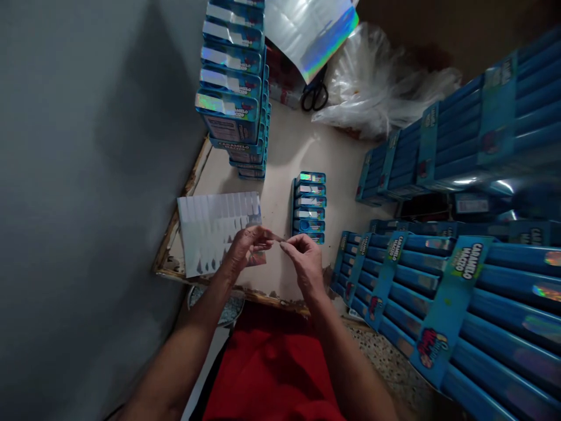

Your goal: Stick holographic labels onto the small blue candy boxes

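Over the front part of the tabletop, my left hand (243,248) and my right hand (305,261) meet with their fingertips almost touching. A thin, small piece seems to lie between them, too small to name. Both hands are pinched closed. Beneath my left hand lies a pale, shiny sheet (210,222) with strips along it, its right part partly covered by the fingers. Just beyond my right hand is a short row of blue boxes (310,202) with shiny patches on their ends; the nearest ones are partly hidden by the hand.
A tall stack of blue boxes (232,108) rises at the back left beside the grey wall (96,146). Behind are a holographic sheet (311,35), black scissors (314,97) and clear plastic bags (377,82). Packed blue cartons (464,280) line the right side. A bowl (228,310) sits below the table's front edge.
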The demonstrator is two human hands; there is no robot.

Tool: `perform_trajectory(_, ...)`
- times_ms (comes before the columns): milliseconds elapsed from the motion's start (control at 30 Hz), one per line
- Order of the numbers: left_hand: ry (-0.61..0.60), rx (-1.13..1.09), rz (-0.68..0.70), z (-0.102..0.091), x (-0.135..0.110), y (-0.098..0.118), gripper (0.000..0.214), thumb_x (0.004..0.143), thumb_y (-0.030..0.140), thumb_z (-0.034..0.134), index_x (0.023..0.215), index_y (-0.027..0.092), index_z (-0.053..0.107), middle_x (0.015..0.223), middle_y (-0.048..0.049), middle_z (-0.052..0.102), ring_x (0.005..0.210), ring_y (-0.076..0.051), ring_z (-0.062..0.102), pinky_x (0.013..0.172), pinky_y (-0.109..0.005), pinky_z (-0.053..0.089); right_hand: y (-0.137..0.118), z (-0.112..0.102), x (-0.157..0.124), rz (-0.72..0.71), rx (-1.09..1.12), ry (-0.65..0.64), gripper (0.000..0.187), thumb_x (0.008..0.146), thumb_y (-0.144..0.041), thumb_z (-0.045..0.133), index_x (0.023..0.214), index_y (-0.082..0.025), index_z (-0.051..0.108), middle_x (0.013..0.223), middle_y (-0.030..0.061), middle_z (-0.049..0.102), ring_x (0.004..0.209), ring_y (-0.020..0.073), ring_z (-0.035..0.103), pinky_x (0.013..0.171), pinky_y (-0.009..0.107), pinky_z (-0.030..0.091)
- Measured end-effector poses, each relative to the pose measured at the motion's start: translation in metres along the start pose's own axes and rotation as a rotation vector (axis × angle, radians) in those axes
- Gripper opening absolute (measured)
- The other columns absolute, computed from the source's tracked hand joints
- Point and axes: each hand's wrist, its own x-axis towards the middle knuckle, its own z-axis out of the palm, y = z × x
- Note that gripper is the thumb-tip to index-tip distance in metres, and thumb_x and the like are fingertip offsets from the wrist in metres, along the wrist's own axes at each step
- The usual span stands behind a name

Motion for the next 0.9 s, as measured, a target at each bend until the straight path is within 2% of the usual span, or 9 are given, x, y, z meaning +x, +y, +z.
perform_trajectory(67, 0.06, 0.038, -0.02, 0.014, -0.005, 0.002, 0.051, 0.059, 0.061, 0.089, 0.08, 0.016, 0.073, 0.081, -0.0097, 0.075, 0.073, -0.021, 0.07, 0.073, -0.032, 0.058, 0.003, -0.009, 0.002, 0.026, -0.006, 0.02, 0.025, 0.073, -0.039, 0.079, 0.072, -0.019, 0.064, 0.067, -0.0042, 0.059, 0.062, 0.0125, 0.052, 0.062, 0.024, 0.042)
perform_trajectory(133, 0.12, 0.09, -0.026, 0.028, -0.005, 0.006, 0.043, 0.06, 0.053, 0.091, 0.076, 0.018, 0.073, 0.075, -0.0076, 0.073, 0.069, -0.02, 0.069, 0.067, -0.03, 0.056, 0.005, -0.02, 0.005, 0.034, -0.026, 0.064, 0.028, 0.075, -0.044, 0.079, 0.075, -0.018, 0.067, 0.069, -0.0028, 0.062, 0.063, 0.0133, 0.053, 0.063, 0.025, 0.044)
perform_trajectory(233, 0.163, 0.154, 0.04, 0.05, 0.002, 0.008, 0.041, 0.063, 0.053, 0.089, 0.077, 0.017, 0.075, 0.069, -0.0059, 0.071, 0.064, -0.018, 0.066, 0.063, -0.028, 0.055, 0.007, -0.037, 0.018, -0.026, -0.139, 0.208, 0.03, 0.081, -0.048, 0.073, 0.08, -0.018, 0.07, 0.073, -0.0007, 0.066, 0.067, 0.0156, 0.056, 0.068, 0.028, 0.046)
perform_trajectory(367, 0.223, 0.233, 0.175, 0.07, 0.018, 0.002, 0.038, 0.068, 0.053, 0.084, 0.077, 0.016, 0.077, 0.065, -0.0028, 0.068, 0.06, -0.014, 0.062, 0.063, -0.026, 0.053, 0.009, -0.05, 0.043, -0.17, -0.46, 0.376, 0.024, 0.086, -0.041, 0.068, 0.075, -0.02, 0.068, 0.077, 0.0017, 0.066, 0.073, 0.0184, 0.057, 0.074, 0.03, 0.043)
perform_trajectory(500, 0.262, 0.29, 0.193, 0.074, 0.031, -0.002, 0.037, 0.069, 0.051, 0.083, 0.078, 0.016, 0.078, 0.066, -0.0026, 0.069, 0.059, -0.014, 0.062, 0.061, -0.025, 0.052, 0.01, -0.051, 0.06, -0.16, -0.695, 0.376, 0.02, 0.087, -0.036, 0.066, 0.073, -0.022, 0.068, 0.079, 0.0028, 0.067, 0.078, 0.0207, 0.056, 0.078, 0.033, 0.04)
perform_trajectory(667, 0.251, 0.282, 0.18, 0.073, 0.039, -0.004, 0.036, 0.069, 0.05, 0.083, 0.077, 0.016, 0.077, 0.066, -0.0026, 0.069, 0.059, -0.014, 0.061, 0.062, -0.026, 0.053, 0.015, -0.05, 0.067, -0.159, -0.697, 0.352, 0.018, 0.087, -0.035, 0.065, 0.074, -0.022, 0.066, 0.079, 0.0021, 0.065, 0.077, 0.0203, 0.056, 0.077, 0.032, 0.039)
perform_trajectory(767, 0.193, 0.17, 0.091, 0.074, 0.046, -0.011, 0.04, 0.064, 0.051, 0.086, 0.078, 0.015, 0.075, 0.067, -0.0022, 0.068, 0.059, -0.013, 0.061, 0.064, -0.026, 0.053, 0.018, -0.051, 0.07, -0.174, -0.666, 0.329, 0.016, 0.084, -0.033, 0.063, 0.072, -0.022, 0.061, 0.076, 0.0011, 0.06, 0.074, 0.0198, 0.054, 0.075, 0.032, 0.04)
perform_trajectory(833, 0.152, 0.065, -0.003, 0.076, 0.051, -0.019, 0.046, 0.06, 0.052, 0.089, 0.081, 0.014, 0.074, 0.07, -0.0032, 0.07, 0.061, -0.013, 0.063, 0.066, -0.027, 0.054, 0.023, -0.052, 0.073, -0.159, -0.614, 0.37, 0.015, 0.078, -0.035, 0.066, 0.078, -0.022, 0.059, 0.079, 0.0007, 0.058, 0.075, 0.0198, 0.053, 0.076, 0.032, 0.041)
perform_trajectory(900, 0.173, -0.001, -0.079, 0.079, 0.057, -0.027, 0.05, 0.055, 0.049, 0.092, 0.083, 0.013, 0.071, 0.073, -0.0044, 0.071, 0.062, -0.013, 0.065, 0.067, -0.028, 0.055, 0.03, -0.054, 0.078, -0.109, -0.521, 0.44, 0.032, 0.069, -0.04, 0.074, 0.089, -0.022, 0.057, 0.084, 0.0002, 0.055, 0.079, 0.0197, 0.052, 0.077, 0.032, 0.042)
